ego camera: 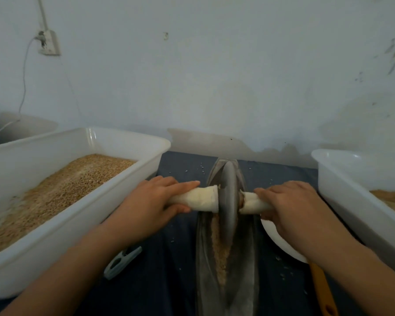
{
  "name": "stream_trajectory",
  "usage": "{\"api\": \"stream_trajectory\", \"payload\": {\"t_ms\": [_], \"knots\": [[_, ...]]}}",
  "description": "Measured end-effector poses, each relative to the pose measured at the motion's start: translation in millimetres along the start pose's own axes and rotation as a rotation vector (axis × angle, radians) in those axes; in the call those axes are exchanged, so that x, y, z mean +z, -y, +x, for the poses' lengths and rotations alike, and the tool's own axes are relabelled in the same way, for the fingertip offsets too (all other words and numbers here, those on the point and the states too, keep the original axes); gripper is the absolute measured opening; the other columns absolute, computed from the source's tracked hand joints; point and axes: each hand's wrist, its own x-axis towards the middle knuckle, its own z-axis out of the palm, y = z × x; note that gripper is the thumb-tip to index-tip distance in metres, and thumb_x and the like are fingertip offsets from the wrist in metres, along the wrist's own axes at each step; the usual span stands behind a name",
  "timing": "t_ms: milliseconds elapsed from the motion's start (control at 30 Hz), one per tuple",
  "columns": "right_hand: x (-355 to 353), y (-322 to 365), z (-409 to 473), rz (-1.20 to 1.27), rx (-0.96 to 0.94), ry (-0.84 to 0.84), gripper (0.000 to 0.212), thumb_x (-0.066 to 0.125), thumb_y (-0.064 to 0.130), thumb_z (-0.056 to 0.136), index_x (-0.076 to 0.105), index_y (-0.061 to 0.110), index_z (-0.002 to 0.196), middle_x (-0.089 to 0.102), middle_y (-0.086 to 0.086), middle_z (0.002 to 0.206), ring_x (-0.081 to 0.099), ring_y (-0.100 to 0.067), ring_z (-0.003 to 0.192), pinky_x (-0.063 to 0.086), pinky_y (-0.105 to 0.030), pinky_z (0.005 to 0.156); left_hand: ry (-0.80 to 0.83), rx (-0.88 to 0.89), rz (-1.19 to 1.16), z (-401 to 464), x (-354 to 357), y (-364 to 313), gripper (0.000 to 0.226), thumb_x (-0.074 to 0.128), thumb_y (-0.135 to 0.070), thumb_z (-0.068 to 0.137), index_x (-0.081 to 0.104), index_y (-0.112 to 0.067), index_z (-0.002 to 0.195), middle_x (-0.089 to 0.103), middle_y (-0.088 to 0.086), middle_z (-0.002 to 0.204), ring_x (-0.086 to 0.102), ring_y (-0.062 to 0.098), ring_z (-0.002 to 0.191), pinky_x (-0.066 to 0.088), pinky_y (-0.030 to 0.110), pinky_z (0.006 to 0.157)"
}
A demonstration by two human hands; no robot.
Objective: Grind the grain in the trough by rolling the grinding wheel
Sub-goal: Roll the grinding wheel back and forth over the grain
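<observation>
Gripping cloth-wrapped axle ends, left hand point(156, 197) and right hand point(292, 201) curl fingers around them. Grey metal grinding wheel point(229, 201) looks heavy, rigid; tan grain point(220, 252) lies loose in the narrow metal trough point(249, 270).

two tubs point(62, 220) point(351, 201) – one wheel point(229, 201), one trough point(246, 270)

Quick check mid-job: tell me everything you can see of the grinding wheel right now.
The grinding wheel is a thin, dull grey disc, metal by its look, standing upright on edge in the long trough, towards its far end. A cloth-wrapped axle runs through its centre. The left hand and right hand each hold one end. Tan ground grain lies just behind it.
</observation>
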Motion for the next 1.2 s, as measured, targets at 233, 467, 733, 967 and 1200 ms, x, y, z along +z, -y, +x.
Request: {"api": "stream_trajectory", "payload": {"t_ms": [233, 467, 733, 967, 1200], "knots": [[-49, 7, -23, 0.003, -0.19, 0.182, 0.039, 0.048, 0.053, 0.088, 0.044, 0.037, 0.123, 0.051, 0.016, 0.094, 0.046, -0.007, 0.089, 0.025, -0.022, 0.07, 0.496, -0.002, -0.508, -15, -46, 3, 0.048, 0.057, -0.059, 0.08, 0.043, -0.058, 0.126, 0.06, -0.026, 0.119, 0.056, -0.004, 0.109, 0.043, 0.014, 0.09], [-15, 7, -2, 0.006, -0.031, 0.054, 0.042, 0.048, 0.043, 0.092, 0.037, 0.039, 0.133, 0.052, 0.015, 0.125, 0.046, -0.009, 0.115, 0.025, -0.027, 0.1, 0.183, -0.078, -0.16, -5, -13, -1, 0.047, 0.054, -0.046, 0.087, 0.03, -0.061, 0.124, 0.053, -0.022, 0.104, 0.05, -0.004, 0.091, 0.037, 0.016, 0.08], [-19, 8, -7, -0.019, -0.076, 0.085, 0.037, 0.049, 0.04, 0.093, 0.039, 0.039, 0.128, 0.053, 0.015, 0.122, 0.046, -0.01, 0.112, 0.025, -0.027, 0.097, 0.232, -0.054, -0.199, -6, -19, 1, 0.05, 0.056, -0.046, 0.085, 0.037, -0.055, 0.131, 0.056, -0.025, 0.101, 0.05, -0.009, 0.094, 0.035, 0.008, 0.077], [-50, 11, -22, -0.026, -0.2, 0.177, 0.043, 0.046, 0.052, 0.09, 0.041, 0.035, 0.128, 0.053, 0.015, 0.118, 0.049, -0.007, 0.108, 0.028, -0.025, 0.079, 0.532, -0.016, -0.486, -13, -46, 1, 0.047, 0.057, -0.049, 0.083, 0.045, -0.054, 0.128, 0.06, -0.022, 0.119, 0.057, -0.001, 0.108, 0.044, 0.021, 0.093], [0, 7, 3, -0.011, 0.055, -0.016, 0.056, 0.05, 0.035, 0.093, 0.024, 0.037, 0.144, 0.044, 0.014, 0.138, 0.038, -0.01, 0.126, 0.015, -0.028, 0.107, 0.121, -0.094, -0.093, -2, -2, 2, 0.051, 0.051, -0.043, 0.09, 0.029, -0.049, 0.136, 0.05, -0.019, 0.103, 0.047, -0.003, 0.088, 0.04, 0.02, 0.082]]}}
